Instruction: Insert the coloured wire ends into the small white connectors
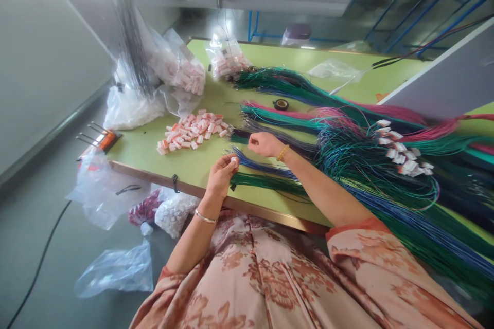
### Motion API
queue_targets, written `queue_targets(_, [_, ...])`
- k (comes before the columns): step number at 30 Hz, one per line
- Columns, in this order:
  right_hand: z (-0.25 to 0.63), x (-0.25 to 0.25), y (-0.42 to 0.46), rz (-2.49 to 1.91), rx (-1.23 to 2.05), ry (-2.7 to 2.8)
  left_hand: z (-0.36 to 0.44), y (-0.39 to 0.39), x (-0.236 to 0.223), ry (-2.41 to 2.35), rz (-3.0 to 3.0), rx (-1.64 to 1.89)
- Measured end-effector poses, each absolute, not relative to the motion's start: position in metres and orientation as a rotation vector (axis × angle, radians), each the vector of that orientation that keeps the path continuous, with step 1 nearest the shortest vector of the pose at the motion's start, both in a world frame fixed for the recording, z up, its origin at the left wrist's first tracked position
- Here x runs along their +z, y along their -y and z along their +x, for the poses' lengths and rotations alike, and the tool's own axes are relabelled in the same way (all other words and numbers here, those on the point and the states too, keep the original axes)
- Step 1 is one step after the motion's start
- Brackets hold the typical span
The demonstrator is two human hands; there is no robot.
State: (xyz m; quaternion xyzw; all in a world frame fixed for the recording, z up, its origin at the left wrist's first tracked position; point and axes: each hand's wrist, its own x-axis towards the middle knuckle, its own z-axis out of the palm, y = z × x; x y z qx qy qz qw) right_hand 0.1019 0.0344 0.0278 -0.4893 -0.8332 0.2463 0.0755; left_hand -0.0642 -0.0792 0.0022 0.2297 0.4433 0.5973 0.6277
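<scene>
My left hand point(221, 175) is closed in a pinch on a small white connector point(233, 162) near the front edge of the green table point(154, 149). My right hand point(264, 144) is closed a little further in, its fingers pinched on a thin wire end beside the blue wire bundle point(262, 166). A loose pile of pink and white connectors point(192, 135) lies on the table to the left of both hands. Long bundles of green wires point(270, 182), teal wires and pink wires point(347, 115) run off to the right.
Wires with white connectors fitted point(401, 154) lie at the right. Plastic bags of connectors point(181, 72) stand at the table's far left, another bag point(227, 61) behind them. A tape roll point(281, 104) lies mid-table. More bags point(116, 267) sit on the floor. An orange tool point(102, 139) is at the table's left corner.
</scene>
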Motion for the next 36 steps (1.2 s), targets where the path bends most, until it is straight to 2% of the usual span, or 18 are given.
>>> queue_targets(5, [0.094,0.026,-0.051,-1.438,1.047,2.396,-0.063,0.080,0.003,-1.022,0.514,1.368])
queue_targets(14, [0.100,0.060,-0.068,-1.484,0.847,2.510,-0.061,0.082,0.007,-1.047,0.517,1.360])
queue_targets(19, [0.083,0.049,-0.068,-1.482,0.769,2.673,-0.058,0.082,0.007,-1.029,0.509,1.371])
queue_targets(28, [0.063,0.021,-0.065,-1.440,0.908,2.448,-0.057,0.083,0.006,-1.013,0.491,1.372])
queue_targets(36, [0.080,0.047,-0.065,-1.281,0.743,2.528,-0.056,0.082,0.007,-1.002,0.496,1.370])
